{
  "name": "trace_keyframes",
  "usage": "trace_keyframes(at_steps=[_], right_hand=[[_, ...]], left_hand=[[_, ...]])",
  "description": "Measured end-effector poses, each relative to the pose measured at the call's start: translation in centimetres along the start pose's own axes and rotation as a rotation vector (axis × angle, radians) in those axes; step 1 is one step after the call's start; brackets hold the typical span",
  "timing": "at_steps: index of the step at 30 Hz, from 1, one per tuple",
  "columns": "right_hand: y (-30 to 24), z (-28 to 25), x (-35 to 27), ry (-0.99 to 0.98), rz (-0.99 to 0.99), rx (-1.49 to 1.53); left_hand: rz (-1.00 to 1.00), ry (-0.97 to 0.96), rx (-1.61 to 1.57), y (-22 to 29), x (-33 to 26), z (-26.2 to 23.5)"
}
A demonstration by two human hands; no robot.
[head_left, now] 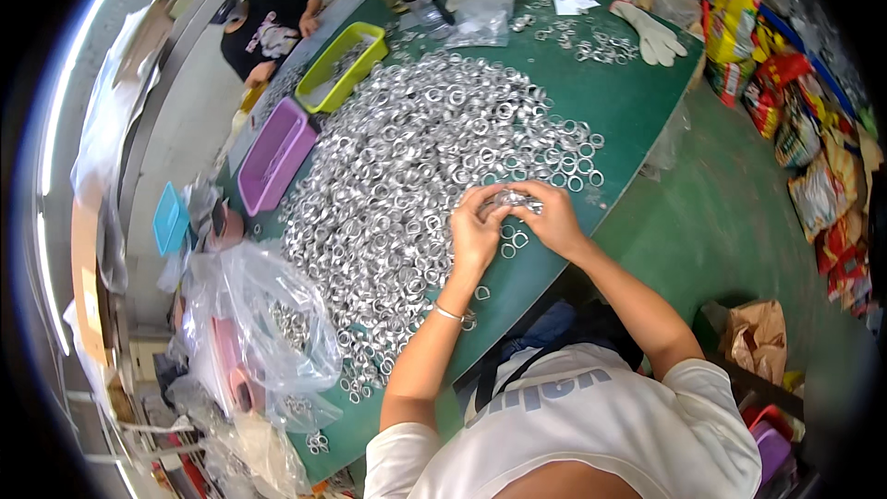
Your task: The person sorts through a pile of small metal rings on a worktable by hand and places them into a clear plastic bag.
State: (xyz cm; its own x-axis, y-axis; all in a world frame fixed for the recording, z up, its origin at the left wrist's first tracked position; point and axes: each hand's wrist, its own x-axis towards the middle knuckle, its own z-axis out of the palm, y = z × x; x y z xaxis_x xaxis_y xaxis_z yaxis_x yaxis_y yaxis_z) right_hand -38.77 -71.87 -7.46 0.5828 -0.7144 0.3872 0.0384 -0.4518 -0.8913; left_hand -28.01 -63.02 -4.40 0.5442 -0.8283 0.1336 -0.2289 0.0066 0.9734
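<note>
In the head view, the left hand and the right hand met near the table's close edge, their fingers bent around a small cluster of silvery metal rings that both were grasping between them. The cluster was at the right-hand border of a broad ring pile on the green table, with a few loose rings just below the hands. Beyond the pile stood a yellow-green basket and a purple basket, a clear plastic bag slumped at its left, and a white glove lay near the far right corner.
</note>
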Motion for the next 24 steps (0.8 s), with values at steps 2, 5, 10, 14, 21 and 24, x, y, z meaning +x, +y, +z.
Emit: trace_keyframes(at_steps=[2, 5, 10, 14, 21, 24], right_hand=[[0.1, -0.5, 0.1, -0.031, -0.029, -0.018], [0.3, -0.8, 0.2, -0.061, -0.004, -0.021], [0.0, -1.5, 0.3, -0.118, -0.015, -0.116], [-0.9, -2.1, 0.3, -0.104, -0.155, -0.341], [-0.5, -2.8, 0.6, -0.162, -0.212, -0.399], [-0.3, -3.1, 0.6, -0.155, -0.062, -0.346]], left_hand=[[-0.012, -0.011, -0.016, -0.2, -0.2, 0.3], [0.043, 0.022, 0.145, 0.4, -0.4, 0.7], [0.252, 0.091, 0.417, 0.7, -0.6, 1.1], [0.139, 0.105, 0.318, 1.0, -0.9, 1.5], [0.326, 0.112, 0.444, 0.5, -0.7, 2.1], [0.324, 0.128, 0.483, 0.3, -0.5, 1.7]])
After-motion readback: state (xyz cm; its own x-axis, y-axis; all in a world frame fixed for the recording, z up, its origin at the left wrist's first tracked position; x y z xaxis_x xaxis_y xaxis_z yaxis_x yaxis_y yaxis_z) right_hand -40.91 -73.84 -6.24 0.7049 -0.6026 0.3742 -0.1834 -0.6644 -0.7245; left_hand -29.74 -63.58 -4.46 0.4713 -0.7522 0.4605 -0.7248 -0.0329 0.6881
